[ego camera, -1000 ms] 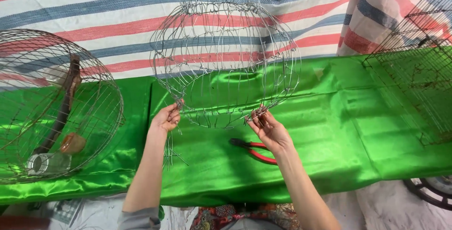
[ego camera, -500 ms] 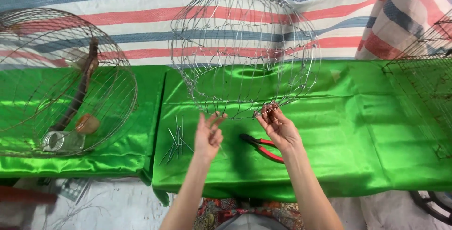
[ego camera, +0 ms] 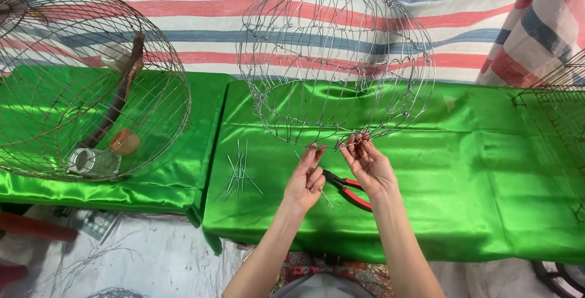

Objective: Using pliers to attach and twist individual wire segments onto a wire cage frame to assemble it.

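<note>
A round wire cage frame (ego camera: 341,60) stands on the green satin cloth (ego camera: 457,170) in the middle. My left hand (ego camera: 306,178) pinches a short wire piece at the frame's lower rim. My right hand (ego camera: 365,163) grips the rim wire right beside it, fingers curled around the wire. Red-handled pliers (ego camera: 348,189) lie on the cloth just below and between both hands. A small bundle of cut wire pieces (ego camera: 237,173) lies to the left of my left hand.
A finished round wire cage (ego camera: 85,85) with a wooden perch and a small jar inside rests at the left. A rectangular wire cage (ego camera: 557,109) sits at the right edge. A striped tarp (ego camera: 201,24) hangs behind.
My left hand moved from the frame's left side to the lower rim beside my right hand. The view shifted, so the frame now sits closer and higher.
</note>
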